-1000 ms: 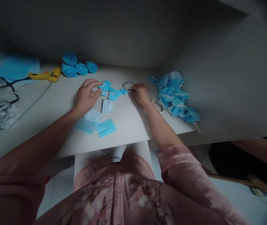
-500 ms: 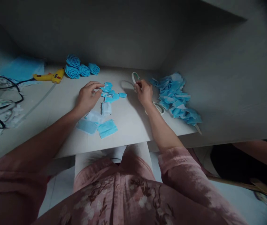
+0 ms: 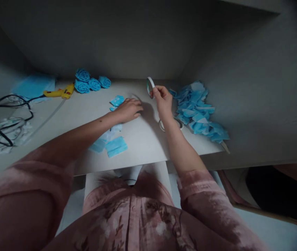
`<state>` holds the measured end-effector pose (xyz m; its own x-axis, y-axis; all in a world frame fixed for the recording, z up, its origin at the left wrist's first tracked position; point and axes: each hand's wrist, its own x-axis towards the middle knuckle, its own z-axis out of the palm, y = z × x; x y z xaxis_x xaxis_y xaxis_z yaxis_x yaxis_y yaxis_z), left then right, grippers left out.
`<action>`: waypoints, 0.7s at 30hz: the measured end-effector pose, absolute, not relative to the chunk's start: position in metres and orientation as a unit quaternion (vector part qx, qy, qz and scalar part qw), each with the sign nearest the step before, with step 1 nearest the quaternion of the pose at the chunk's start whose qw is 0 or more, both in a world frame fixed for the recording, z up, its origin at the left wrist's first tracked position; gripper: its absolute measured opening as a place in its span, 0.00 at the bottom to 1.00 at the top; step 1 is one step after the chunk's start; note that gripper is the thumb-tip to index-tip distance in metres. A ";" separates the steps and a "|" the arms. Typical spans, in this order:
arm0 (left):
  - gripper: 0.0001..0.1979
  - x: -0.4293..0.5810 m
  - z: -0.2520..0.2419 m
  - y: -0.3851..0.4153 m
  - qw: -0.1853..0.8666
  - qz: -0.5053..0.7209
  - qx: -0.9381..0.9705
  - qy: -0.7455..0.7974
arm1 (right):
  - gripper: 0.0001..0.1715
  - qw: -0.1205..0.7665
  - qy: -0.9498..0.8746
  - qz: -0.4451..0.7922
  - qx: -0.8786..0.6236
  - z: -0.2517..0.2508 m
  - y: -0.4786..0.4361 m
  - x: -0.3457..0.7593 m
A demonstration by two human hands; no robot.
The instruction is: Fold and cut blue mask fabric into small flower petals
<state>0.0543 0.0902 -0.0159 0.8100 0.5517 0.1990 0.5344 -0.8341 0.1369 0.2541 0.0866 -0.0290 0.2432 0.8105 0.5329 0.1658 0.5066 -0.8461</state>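
My right hand [image 3: 163,101] pinches a narrow white roll of tape [image 3: 150,87] between thumb and fingers, holding it upright above the table. Palm down, my left hand [image 3: 129,109] reaches over small cut blue fabric pieces [image 3: 117,100], its fingers curved but apart; the underside of the fingers is hidden. Beneath my left wrist lie more pieces, among them a flat blue rectangle [image 3: 116,146] near the front edge. Other white tape rolls [image 3: 178,123] rest on the table, partly behind my right forearm.
Several rolled blue fabric roses [image 3: 94,84] stand at the back, beside a yellow glue gun [image 3: 67,91] with a black cord. Blue sheets [image 3: 34,85] lie at the far left. A heap of blue scraps [image 3: 194,108] lies at the right, near the side wall. Another person's arm shows at lower right.
My left hand has moved right across the blue pieces, covering some of them. The right hand still holds the tape roll, now turned more edge-on.
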 end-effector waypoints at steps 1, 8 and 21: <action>0.18 0.056 -0.020 0.095 0.028 0.100 0.950 0.296 | 0.28 0.664 -0.564 0.254 -0.420 -0.028 0.086 0.253; 0.17 0.006 -0.038 0.140 0.084 0.145 0.885 0.434 | 0.27 0.663 -0.506 0.370 -0.409 -0.015 0.075 0.241; 0.12 0.005 0.024 0.053 0.558 0.406 0.645 0.329 | 0.25 0.606 -0.461 0.554 -0.336 0.001 0.055 0.221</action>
